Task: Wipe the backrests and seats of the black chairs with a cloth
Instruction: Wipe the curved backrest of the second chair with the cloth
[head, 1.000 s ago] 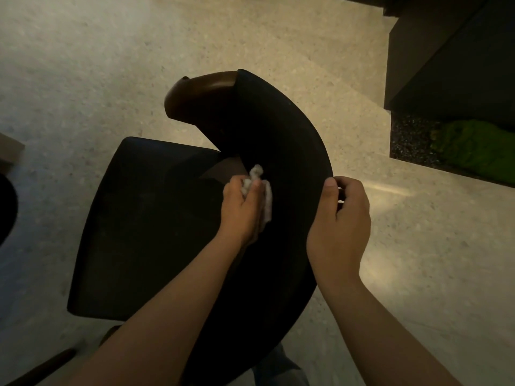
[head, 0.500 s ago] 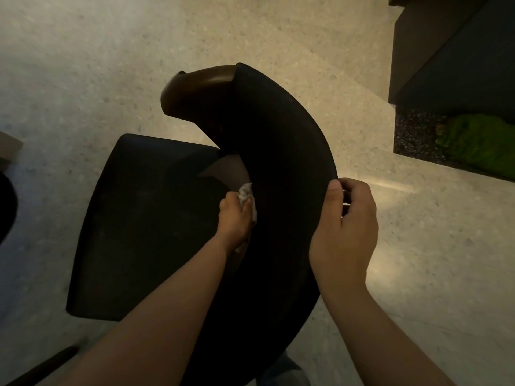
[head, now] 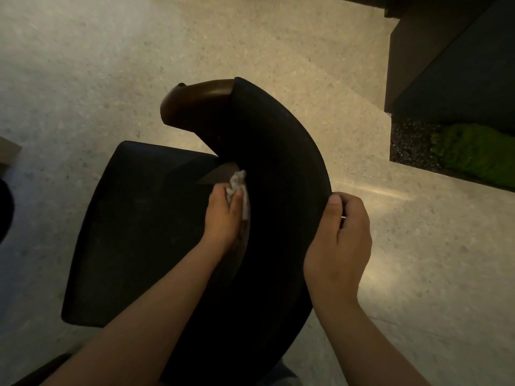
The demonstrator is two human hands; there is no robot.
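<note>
I look straight down on a black chair with a curved black backrest (head: pixel 281 168) and a flat black seat (head: pixel 139 232). The backrest's far end is a brown wooden armrest tip (head: pixel 195 104). My left hand (head: pixel 225 218) is closed around a crumpled white cloth (head: pixel 237 188) and presses it against the inner face of the backrest, low down by the seat. My right hand (head: pixel 340 243) grips the backrest's top outer edge, thumb on top.
Speckled light stone floor (head: pixel 111 65) surrounds the chair. A dark cabinet or planter block (head: pixel 451 65) stands at upper right with green moss (head: pixel 473 154) on dark gravel beside it. Another dark object (head: pixel 4 210) shows at the left edge.
My left hand with the cloth slid down the inner backrest toward the seat, then back up a little. My right hand kept its hold on the backrest edge.
</note>
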